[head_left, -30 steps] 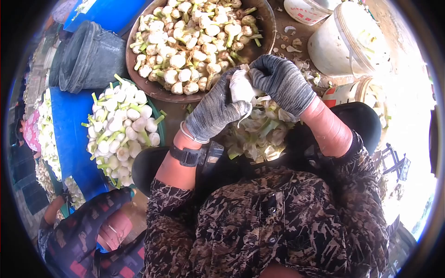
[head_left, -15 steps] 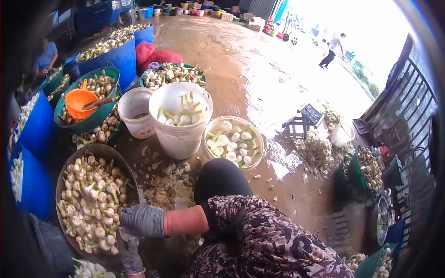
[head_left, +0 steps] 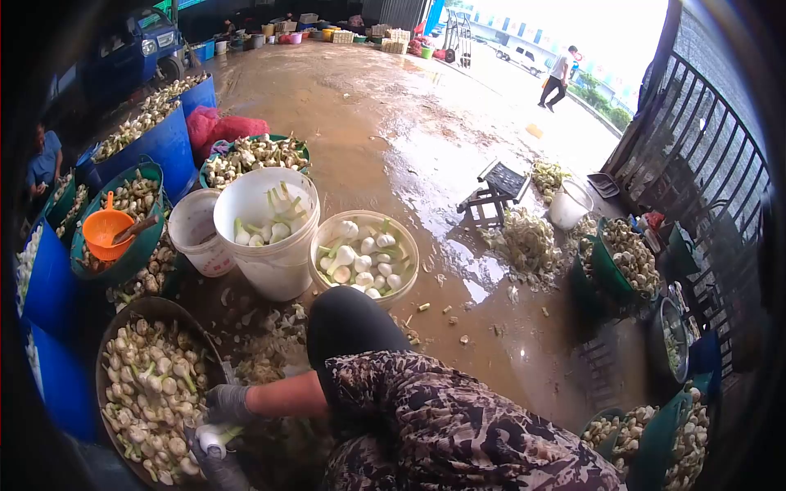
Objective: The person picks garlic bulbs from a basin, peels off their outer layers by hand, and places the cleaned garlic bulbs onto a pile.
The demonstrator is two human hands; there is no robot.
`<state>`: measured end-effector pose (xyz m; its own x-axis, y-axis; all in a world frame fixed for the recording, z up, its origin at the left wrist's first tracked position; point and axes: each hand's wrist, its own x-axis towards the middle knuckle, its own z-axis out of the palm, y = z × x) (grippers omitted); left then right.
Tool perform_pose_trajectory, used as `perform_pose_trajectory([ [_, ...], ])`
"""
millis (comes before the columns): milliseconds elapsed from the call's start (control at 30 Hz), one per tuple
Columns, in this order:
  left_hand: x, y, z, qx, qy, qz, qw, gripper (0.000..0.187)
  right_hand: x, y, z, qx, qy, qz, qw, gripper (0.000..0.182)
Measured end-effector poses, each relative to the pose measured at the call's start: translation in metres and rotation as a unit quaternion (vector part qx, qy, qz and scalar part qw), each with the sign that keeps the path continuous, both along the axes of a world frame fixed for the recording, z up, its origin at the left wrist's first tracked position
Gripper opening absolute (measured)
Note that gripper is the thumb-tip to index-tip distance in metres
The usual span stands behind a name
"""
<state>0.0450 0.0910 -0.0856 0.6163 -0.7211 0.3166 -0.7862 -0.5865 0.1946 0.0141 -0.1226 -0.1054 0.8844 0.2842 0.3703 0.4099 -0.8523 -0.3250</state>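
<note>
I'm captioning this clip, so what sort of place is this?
Probably a garlic yard or shed: a wide basin heaped with garlic bulbs, a pile of peelings, and a blue vehicle beyond the wet floor.

Two gloved hands (head_left: 229, 403) (head_left: 219, 470), one held bulb (head_left: 214, 439), one orange colander (head_left: 106, 229).

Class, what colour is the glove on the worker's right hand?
Grey. The glove shows best in the head view.

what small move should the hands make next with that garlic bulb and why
Probably the right hand should strip any loose skin from the garlic bulb: the left hand holds it, the right is close by, and peelings lie nearby. Whether skin remains is unclear.
</note>
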Motion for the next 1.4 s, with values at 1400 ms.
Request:
perform_pose_trajectory([
  [1400, 0.013, -0.010, 0.056, -0.585, 0.531, 0.134, 0.598, 0.034, 0.055, -0.150, 0.089, 0.680, 0.088, -0.295, 0.665, 0.015],
])
